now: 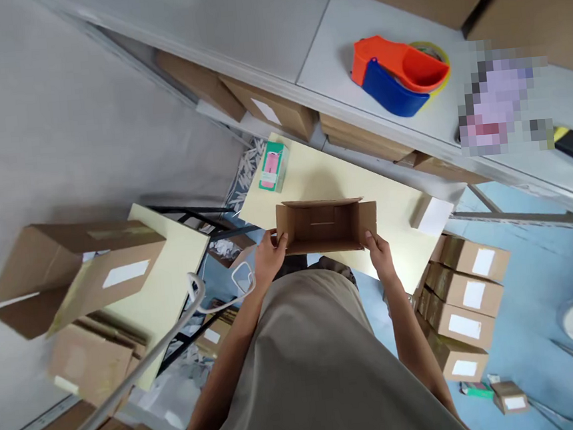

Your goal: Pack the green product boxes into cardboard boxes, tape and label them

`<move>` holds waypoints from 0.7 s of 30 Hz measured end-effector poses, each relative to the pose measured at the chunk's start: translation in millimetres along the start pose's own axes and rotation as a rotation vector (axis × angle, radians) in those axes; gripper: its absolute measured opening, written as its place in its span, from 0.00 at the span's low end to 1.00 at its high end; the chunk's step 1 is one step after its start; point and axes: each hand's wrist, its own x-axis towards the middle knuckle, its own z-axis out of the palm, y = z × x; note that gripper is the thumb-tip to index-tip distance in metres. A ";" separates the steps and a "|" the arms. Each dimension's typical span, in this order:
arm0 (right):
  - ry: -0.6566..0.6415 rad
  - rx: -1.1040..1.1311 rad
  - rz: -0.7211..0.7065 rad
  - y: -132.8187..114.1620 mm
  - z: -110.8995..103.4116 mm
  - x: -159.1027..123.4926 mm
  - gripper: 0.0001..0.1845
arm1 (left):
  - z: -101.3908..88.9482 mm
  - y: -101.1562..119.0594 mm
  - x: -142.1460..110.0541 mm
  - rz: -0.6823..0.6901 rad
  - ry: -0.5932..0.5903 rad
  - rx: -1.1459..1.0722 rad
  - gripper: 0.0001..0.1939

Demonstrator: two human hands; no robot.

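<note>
Between my two hands is an open cardboard box (324,230), its top facing me and its inside bare. The fingers of my left hand (270,255) pinch the flap at its left end. At the opposite end, my right hand (380,252) grips the right flap with the thumb on the inner side. The box is over the near edge of a pale yellow table (358,182). Beyond it on the table lies a green and pink small box (273,167), and a white box (431,215) sits toward the right end.
A grey shelf (322,51) crosses above the table, bearing an orange and blue tape dispenser (399,74). At left, a large open carton (85,266) rests on a side table (171,272). Labelled boxes (466,293) are stacked at right. A white metal rod (143,361) slants by my left arm.
</note>
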 end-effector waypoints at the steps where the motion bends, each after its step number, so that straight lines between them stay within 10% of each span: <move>1: -0.017 -0.009 -0.001 0.7 0.5 -0.1 0.31 | 0.5 -2.9 -6.1 -0.005 0.001 0.005 0.15; 12: -0.146 -0.110 -0.085 -23.8 75.5 -23.9 0.27 | -28.7 -80.6 -2.0 -0.031 0.079 -0.051 0.15; 21: -0.371 -0.318 -0.308 -76.1 258.2 -61.2 0.27 | -131.1 -244.2 -18.9 -0.159 0.252 -0.179 0.17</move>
